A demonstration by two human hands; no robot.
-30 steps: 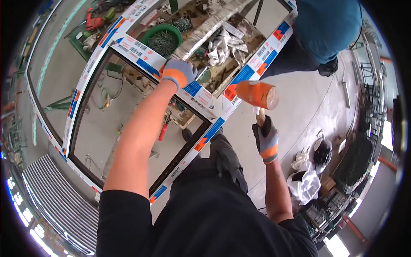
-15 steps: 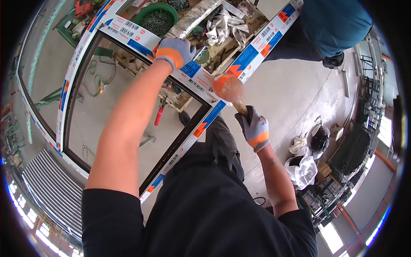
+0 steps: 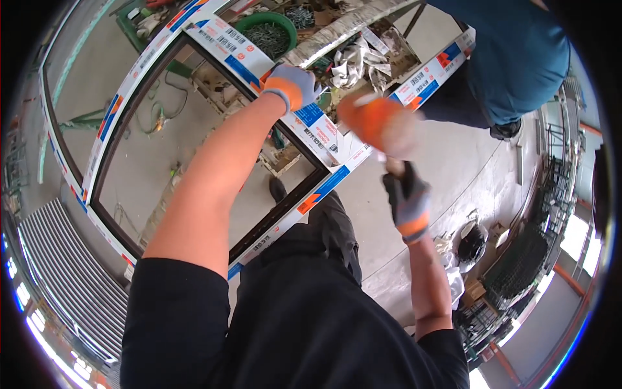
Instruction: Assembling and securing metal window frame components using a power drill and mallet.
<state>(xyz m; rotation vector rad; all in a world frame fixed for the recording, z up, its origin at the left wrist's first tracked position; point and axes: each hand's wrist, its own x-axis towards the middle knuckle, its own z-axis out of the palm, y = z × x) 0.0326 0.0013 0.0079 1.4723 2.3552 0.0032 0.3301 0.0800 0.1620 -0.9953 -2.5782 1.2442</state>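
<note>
I have the film-wrapped frame spread beneath both hands, its crossbar slanting down to the right-hand rail. The orange mallet lies beyond the right hand, whose grip wraps its handle; that axis runs up, slightly left, toward the rail. Blur hides whether mallet and rail touch. The left hand rests on the crossbar; how tightly closed, I can't tell.

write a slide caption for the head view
Gloved left hand on the crossbar of a white frame; gloved right hand holding a blurred orange mallet.
</note>
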